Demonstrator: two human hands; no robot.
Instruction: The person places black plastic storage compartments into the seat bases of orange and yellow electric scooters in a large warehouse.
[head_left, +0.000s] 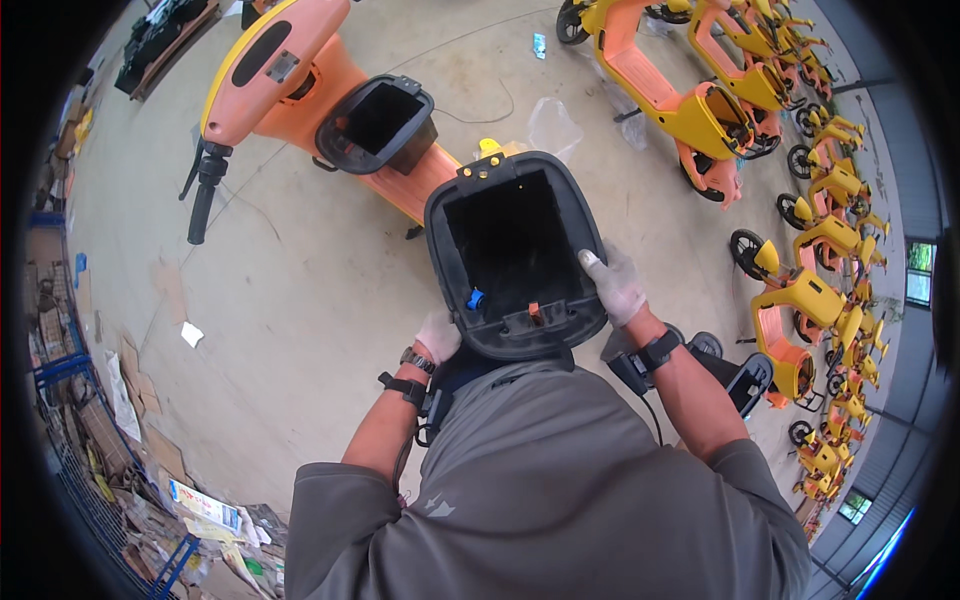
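Head view: my right hand [617,287] clasps the black storage tub [582,225] at my twelve o'clock; I cannot tell whether my left hand [438,338] grips, so lopsided tilting could spill its blue piece [475,299].

Matt plastic bin [577,215]; wrinkled cloth shirt [560,470].

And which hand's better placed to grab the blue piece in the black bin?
Probably the left hand: it's by the near-left corner of the black bin, closest to the blue piece. The right hand holds the opposite rim.
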